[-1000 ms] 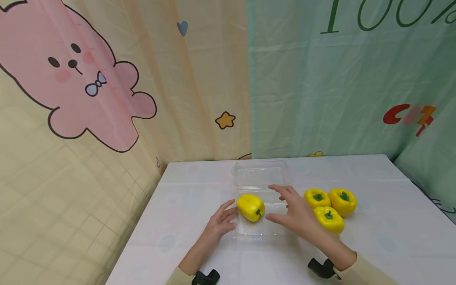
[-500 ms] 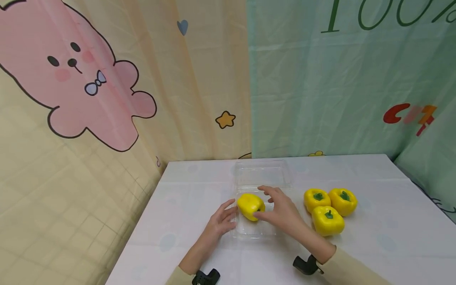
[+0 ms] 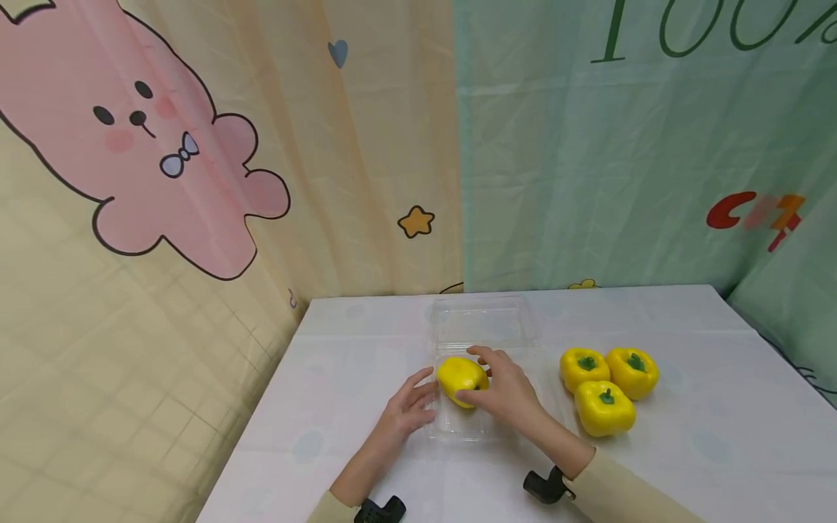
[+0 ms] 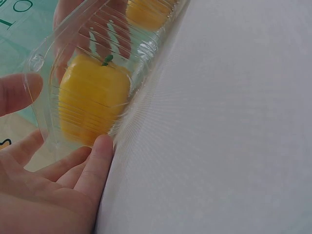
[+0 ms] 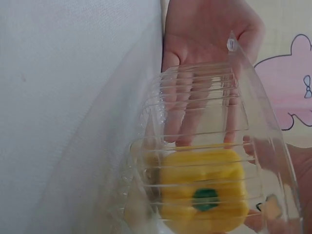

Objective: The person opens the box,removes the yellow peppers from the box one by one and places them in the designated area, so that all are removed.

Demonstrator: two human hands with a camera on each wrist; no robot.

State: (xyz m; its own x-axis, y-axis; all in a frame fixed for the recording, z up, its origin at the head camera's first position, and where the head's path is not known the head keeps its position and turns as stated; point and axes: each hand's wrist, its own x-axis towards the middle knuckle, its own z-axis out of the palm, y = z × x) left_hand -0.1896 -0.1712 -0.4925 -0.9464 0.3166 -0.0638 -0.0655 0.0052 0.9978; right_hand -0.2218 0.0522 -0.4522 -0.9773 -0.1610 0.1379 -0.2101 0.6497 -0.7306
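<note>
A yellow bell pepper (image 3: 460, 376) lies on its side in an open clear plastic clamshell box (image 3: 461, 430), its stem toward the right. My right hand (image 3: 505, 388) curves round the pepper's right end, thumb at the near side, other fingertips at the far side. In the right wrist view the stem end faces the camera through the ribbed box wall, and fingertips of my right hand (image 5: 295, 165) border the pepper. My left hand (image 3: 405, 414) rests beside the box's left wall with fingers loosely extended. Through the left wrist view, its fingertips (image 4: 102, 145) lie against the clear wall.
To the right of the box stand three more bell peppers (image 3: 605, 408), stems up and close together. The box's lid (image 3: 482, 319) lies folded back behind its base. A white cloth (image 3: 340, 349) covers the table, and printed curtains (image 3: 562, 181) hang behind.
My right hand has moved left from above the box's right part to the pepper inside it. The left hand and the peppers have stayed in place.
</note>
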